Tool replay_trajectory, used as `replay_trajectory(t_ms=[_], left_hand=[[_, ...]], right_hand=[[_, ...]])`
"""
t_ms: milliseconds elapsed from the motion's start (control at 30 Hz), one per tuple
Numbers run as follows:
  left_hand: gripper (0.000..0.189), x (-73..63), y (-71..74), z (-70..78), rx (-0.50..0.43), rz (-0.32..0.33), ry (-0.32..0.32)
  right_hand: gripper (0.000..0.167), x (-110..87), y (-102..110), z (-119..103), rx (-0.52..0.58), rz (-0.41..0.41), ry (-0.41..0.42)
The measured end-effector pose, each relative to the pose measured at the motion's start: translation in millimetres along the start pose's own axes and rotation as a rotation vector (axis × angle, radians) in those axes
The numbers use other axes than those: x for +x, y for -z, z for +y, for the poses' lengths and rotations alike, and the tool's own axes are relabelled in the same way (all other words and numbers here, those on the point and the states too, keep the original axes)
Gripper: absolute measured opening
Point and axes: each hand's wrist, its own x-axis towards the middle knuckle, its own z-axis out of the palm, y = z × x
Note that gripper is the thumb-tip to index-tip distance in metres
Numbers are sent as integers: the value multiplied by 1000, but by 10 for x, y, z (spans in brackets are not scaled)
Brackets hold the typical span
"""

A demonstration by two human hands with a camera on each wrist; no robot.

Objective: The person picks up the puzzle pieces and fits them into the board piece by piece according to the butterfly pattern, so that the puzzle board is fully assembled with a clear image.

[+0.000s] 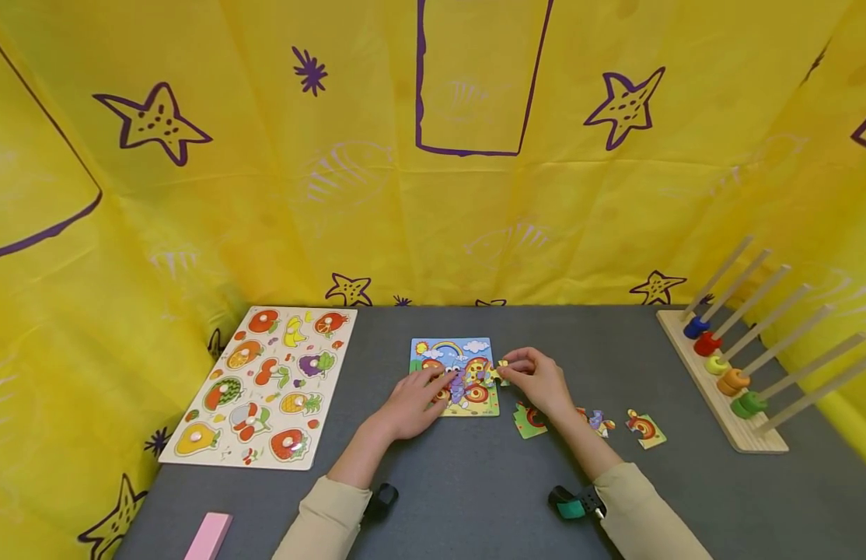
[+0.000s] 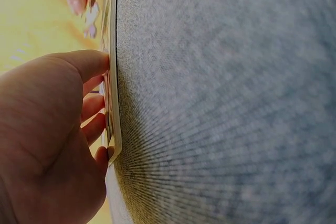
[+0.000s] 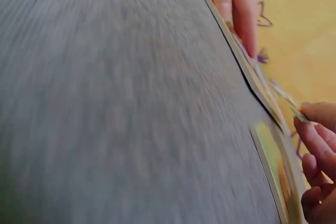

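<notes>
A square picture puzzle with a butterfly, a rainbow and a sun lies at the middle of the dark table. My left hand rests on its left part, fingers extended over the picture. At the puzzle's right edge, my right hand pinches a small jigsaw piece between thumb and fingertips; the right wrist view has it tilted just above the board. Below the right hand lies a green and red jigsaw piece. Further right are a purple piece, partly behind the forearm, and a corner piece.
A fruit peg puzzle board lies at the left. On the right stands a wooden rack with upright rods and coloured rings. A pink block is at the front left. Yellow patterned cloth hangs behind the table.
</notes>
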Motion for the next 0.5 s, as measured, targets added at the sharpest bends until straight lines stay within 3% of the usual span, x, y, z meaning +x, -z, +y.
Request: replay_trajectory(t_ms=[233, 500], left_hand=[[50, -8, 0, -8, 12, -4, -7], [51, -2, -14, -30, 26, -13, -27]], right_hand=[[27, 64, -214, -93, -14, 6, 8], [25, 127, -307, -84, -117, 25, 59]])
